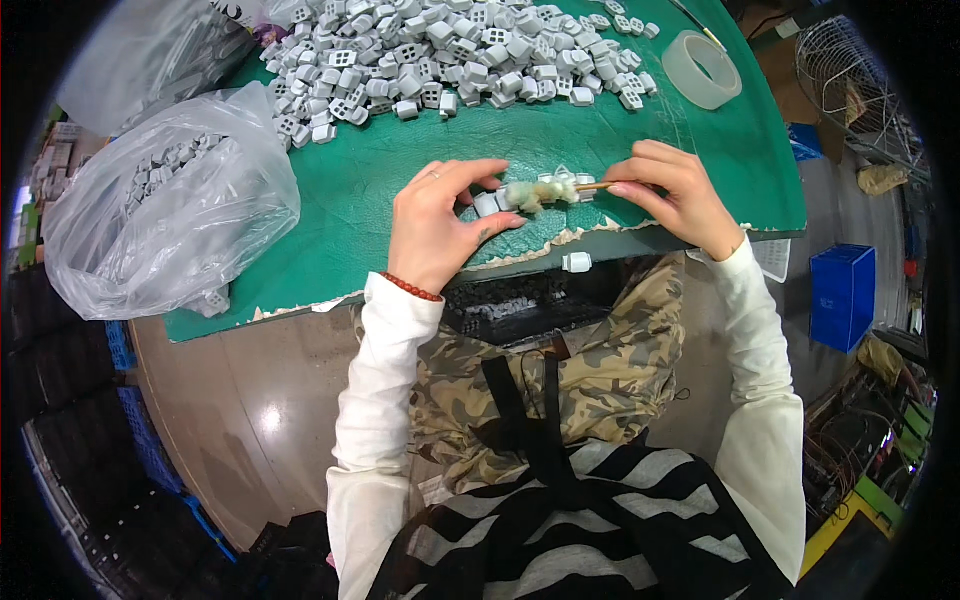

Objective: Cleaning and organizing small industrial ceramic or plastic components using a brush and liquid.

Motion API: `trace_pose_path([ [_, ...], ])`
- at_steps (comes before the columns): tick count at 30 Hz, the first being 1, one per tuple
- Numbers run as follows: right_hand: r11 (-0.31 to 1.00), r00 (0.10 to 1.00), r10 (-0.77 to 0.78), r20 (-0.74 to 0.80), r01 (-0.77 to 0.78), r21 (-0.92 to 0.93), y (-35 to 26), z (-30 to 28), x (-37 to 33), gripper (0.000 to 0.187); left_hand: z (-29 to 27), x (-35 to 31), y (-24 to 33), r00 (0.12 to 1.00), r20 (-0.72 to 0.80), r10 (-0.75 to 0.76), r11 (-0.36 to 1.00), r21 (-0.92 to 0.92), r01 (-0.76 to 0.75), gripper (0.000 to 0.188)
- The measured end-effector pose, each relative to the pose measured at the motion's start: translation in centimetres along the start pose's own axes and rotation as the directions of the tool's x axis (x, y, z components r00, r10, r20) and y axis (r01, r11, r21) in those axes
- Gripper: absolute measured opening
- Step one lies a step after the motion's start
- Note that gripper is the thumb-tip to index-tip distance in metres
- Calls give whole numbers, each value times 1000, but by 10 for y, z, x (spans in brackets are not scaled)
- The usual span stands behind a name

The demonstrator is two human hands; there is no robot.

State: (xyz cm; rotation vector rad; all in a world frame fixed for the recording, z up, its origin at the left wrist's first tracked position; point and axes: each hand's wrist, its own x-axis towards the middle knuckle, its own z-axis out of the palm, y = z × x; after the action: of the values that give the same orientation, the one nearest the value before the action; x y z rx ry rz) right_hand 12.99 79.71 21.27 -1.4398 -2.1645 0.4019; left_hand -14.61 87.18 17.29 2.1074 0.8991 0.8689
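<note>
My right hand pinches a thin brown stick between thumb and fingers. At its far end is a fluffy, pale yellow-green tuft, which lies over a short row of small grey plastic parts near the table's front edge. My left hand is beside the left end of that row, thumb and index finger apart around it; whether its curled fingers touch the parts I cannot tell. The tuft hides the middle of the row. A single pale plastic part shows just beyond the front edge.
A large heap of grey plastic parts covers the back of the green table mat. On the left sits a clear plastic bag with more parts. A tape roll is at the back right. A blue bin stands beyond the right edge.
</note>
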Motion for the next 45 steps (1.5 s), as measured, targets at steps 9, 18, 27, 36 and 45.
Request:
trace_pose_path([
  [9, 998, 1000, 12, 4, -12, 59, 3, -8, 4, 11, 8, -3, 5, 995, -36, -97, 991, -96, 94, 62],
  [18, 997, 999, 35, 37, -38, 71, 0, -6, 7, 8, 6, -1, 6, 996, 1, -85, 994, -63, 85, 60],
  [27, 1000, 999, -27, 39, 28, -14, 1, -6, 13, 11, 8, -3, 4, 997, -28, -78, 995, -62, 76, 57],
  [36, 994, 995, -100, 12, 101, -30, -2, -1, 18, 12, 9, -3, 4, 997, -17, -72, 994, -83, 70, 54],
  [45, 963, 997, 71, -37, -59, 263, 6, 0, 10, 9, 4, -3, 3, 995, 8, -104, 989, -107, 104, 65],
])
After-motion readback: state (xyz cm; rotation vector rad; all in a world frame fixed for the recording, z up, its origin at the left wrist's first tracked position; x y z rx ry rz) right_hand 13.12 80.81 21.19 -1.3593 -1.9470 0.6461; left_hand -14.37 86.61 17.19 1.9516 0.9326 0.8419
